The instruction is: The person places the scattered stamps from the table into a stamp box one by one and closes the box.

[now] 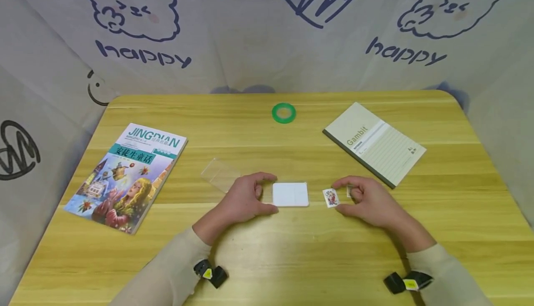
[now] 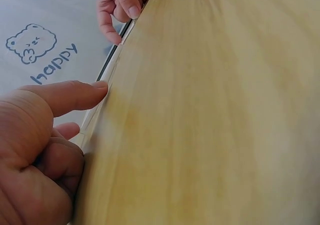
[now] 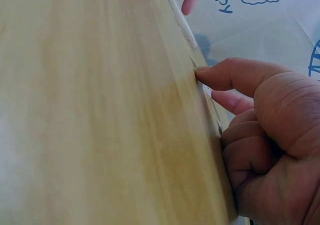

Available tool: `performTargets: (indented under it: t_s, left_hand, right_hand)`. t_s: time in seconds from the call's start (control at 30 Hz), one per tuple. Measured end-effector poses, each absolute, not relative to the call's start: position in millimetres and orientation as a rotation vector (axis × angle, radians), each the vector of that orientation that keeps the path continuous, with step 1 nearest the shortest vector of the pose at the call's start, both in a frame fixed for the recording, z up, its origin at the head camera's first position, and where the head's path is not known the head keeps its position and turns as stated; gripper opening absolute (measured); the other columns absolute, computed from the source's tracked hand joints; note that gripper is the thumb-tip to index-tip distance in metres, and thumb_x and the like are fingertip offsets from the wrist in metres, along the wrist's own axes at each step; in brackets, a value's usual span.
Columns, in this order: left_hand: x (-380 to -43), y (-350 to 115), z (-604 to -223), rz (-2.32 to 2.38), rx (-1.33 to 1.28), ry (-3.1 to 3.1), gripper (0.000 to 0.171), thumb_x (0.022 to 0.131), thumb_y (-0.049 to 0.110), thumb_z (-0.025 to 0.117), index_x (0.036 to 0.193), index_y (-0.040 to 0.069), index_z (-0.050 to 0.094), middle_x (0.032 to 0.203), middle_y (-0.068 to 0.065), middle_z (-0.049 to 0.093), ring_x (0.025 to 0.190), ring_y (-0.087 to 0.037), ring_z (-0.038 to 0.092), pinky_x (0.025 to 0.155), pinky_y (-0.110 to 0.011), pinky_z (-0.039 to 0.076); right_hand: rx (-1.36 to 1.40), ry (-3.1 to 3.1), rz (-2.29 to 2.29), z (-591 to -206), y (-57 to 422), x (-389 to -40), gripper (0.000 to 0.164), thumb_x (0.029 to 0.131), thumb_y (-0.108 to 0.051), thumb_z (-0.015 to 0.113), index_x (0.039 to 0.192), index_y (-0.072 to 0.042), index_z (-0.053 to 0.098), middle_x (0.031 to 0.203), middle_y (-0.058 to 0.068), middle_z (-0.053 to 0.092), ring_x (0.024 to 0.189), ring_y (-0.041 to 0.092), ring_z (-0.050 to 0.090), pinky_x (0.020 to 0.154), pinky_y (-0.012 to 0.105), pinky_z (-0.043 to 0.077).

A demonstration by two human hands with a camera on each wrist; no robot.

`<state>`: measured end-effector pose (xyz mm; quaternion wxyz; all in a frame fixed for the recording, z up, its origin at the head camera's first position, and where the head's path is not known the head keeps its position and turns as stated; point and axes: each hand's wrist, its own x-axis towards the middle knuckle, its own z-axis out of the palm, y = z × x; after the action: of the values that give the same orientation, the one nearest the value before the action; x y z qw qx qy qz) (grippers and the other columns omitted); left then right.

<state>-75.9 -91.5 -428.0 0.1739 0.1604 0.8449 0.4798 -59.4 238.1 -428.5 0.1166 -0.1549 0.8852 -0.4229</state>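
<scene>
Pinching a small picture card [image 1: 331, 198], the right hand [image 1: 370, 202] partly hides another pale piece [image 1: 349, 192]. The left hand [image 1: 245, 197] grips a white card [image 1: 290, 194] by its edges.

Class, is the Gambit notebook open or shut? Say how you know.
Shut: in the head view, the notebook lies flat with its printed front cover facing up, no pages spread.

Nine o'clock on the wooden table [image 1: 308, 259], a colourful book [image 1: 125, 178] lying slantwise, cover up! Out at twelve, a green roll of tape [image 1: 274, 113], lying flat. Round to two, a Gambit notebook [image 1: 375, 144], angled too, and behind, pale cloth [image 1: 238, 32] with line-drawn bears [image 1: 137, 16].
</scene>
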Motion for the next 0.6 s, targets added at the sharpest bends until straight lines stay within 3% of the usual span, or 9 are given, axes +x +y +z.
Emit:
performTargets:
  t_s: [0.6]
  left_hand:
    - [-74.9,-90.8,-426.6,1.343,0.455,2.407,0.063,0.071,0.011,0.091,0.127,0.005,0.064,0.059,0.005,0.036,0.052,-0.009,0.032,0.052,-0.026,0.032]
  right_hand:
    - [-0.504,2.666,-1.187,-429.0,235.7,-56.4,0.031,0.078,-0.013,0.086,0.105,-0.011,0.07,0.057,-0.013,0.025,0.052,0.004,0.025,0.065,0.03,0.04]
